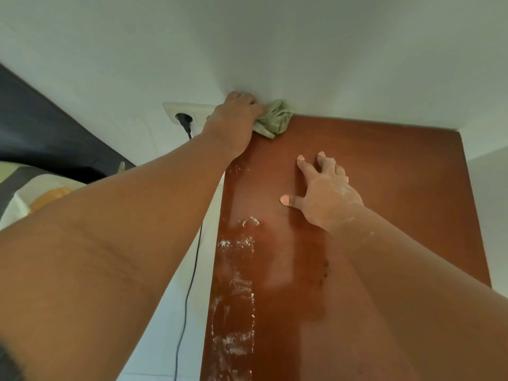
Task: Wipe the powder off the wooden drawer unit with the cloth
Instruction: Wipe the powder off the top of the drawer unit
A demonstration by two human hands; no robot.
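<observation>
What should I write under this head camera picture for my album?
Left hand presses a green cloth into the far corner of the wooden top; white powder streaks remain.

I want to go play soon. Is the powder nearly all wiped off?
Not yet. The right side of the wooden top looks clean. The left hand presses the cloth into the far left corner, and the right hand rests flat on the wood. Streaks of powder remain along the near left edge.
</observation>
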